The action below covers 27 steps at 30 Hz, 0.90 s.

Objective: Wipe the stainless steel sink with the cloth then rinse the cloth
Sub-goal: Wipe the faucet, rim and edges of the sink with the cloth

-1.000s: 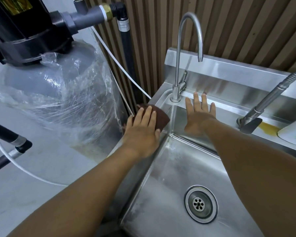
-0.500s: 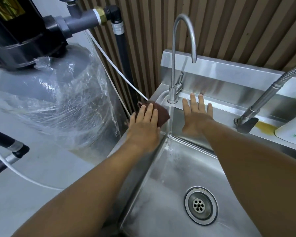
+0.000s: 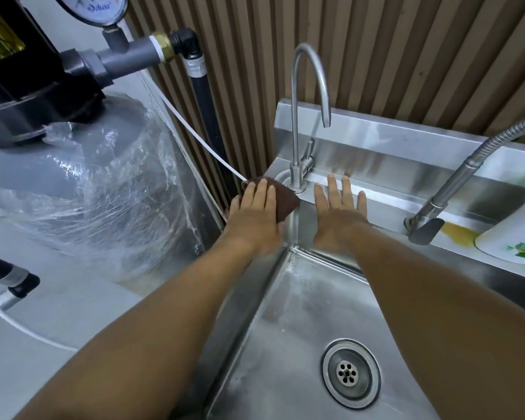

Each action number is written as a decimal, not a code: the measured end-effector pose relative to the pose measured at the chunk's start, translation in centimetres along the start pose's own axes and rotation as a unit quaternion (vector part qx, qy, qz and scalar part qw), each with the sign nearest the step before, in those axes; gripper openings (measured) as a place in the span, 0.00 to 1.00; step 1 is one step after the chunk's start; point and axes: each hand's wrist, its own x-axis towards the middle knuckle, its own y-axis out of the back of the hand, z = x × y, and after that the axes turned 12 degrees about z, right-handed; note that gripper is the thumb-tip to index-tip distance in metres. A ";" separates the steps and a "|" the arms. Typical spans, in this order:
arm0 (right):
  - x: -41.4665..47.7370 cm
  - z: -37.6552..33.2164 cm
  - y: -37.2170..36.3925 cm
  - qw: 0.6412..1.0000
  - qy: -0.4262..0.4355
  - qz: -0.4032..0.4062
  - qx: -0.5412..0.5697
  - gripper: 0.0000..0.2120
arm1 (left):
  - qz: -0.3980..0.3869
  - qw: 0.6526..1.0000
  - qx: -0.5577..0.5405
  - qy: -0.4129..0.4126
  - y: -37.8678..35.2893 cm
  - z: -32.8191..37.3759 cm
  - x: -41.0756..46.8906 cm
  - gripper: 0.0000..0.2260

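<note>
Head view: the stainless steel sink (image 3: 285,328) fills the lower right. My right hand (image 3: 337,216) lies flat, fingers straight, on its back rim. My left hand (image 3: 255,219) presses the brown cloth (image 3: 285,200) flat on the rim's corner beside the faucet base (image 3: 297,177).

**A:** What stands beyond the left hand (image 3: 253,219) and right hand (image 3: 338,213)?

**B:** A wall (image 3: 406,50) of vertical brown slats, evenly lit.

**A:** And left of the left hand?

**B:** A grey tank (image 3: 82,165) wrapped in clear plastic (image 3: 109,192), with a black head (image 3: 28,95) on top and a gauge (image 3: 99,7) above. A grey pipe (image 3: 128,57) meets a black pipe (image 3: 208,116) that drops along the slats. A white hose (image 3: 194,128) slants down toward that hand.

**A:** The floor?

**B:** The floor (image 3: 19,374) is pale grey, below the tank.
</note>
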 end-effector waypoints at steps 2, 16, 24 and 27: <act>-0.1 0.0 0.0 1.000 0.000 -0.004 0.005 0.51 | -0.023 1.000 -0.012 -0.002 0.3 0.5 3.5 0.37; 0.1 0.8 0.9 0.998 0.013 -0.025 0.061 0.46 | 0.009 0.986 0.116 -0.123 0.1 -1.9 -7.0 0.30; 0.2 2.5 0.7 0.991 0.041 -0.023 0.129 0.31 | -0.042 0.880 0.395 -0.260 -0.7 2.4 -3.3 0.25; 0.2 2.7 0.4 0.989 0.039 -0.018 0.142 0.31 | -0.084 0.816 0.503 -0.271 -3.2 4.6 -0.3 0.25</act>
